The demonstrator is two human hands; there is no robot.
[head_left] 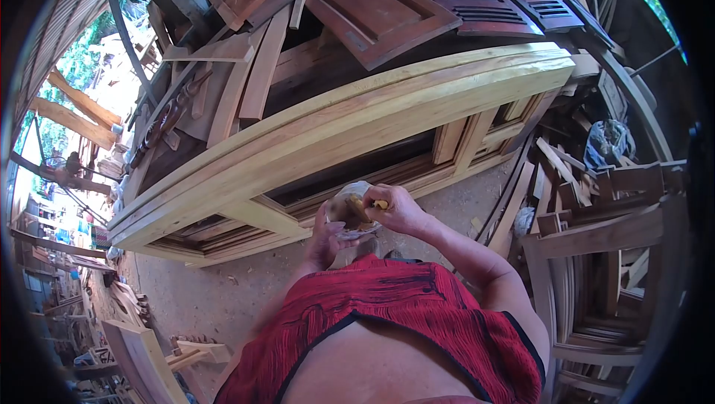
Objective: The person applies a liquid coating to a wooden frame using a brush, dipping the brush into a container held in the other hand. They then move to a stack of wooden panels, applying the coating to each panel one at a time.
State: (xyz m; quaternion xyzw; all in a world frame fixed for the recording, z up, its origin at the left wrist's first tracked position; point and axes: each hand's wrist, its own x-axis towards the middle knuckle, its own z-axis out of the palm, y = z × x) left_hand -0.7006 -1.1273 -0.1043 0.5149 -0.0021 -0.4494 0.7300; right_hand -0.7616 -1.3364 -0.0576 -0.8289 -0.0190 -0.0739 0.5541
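Observation:
My left hand (326,239) cups a small open container (347,209) with a pale rim and brownish contents, held in front of my chest. My right hand (400,209) is closed on a small yellow-handled tool (380,204), whose other end dips into the container. Both hands hover just in front of a large pale wooden door frame (350,125) lying on its long edge.
Dark carved door panels (387,13) and planks lean behind the frame. Stacked wooden frames and offcuts (596,255) crowd the right side. Bare concrete floor (223,292) lies below, with loose wooden pieces (149,352) at lower left. My red shirt (402,315) fills the bottom.

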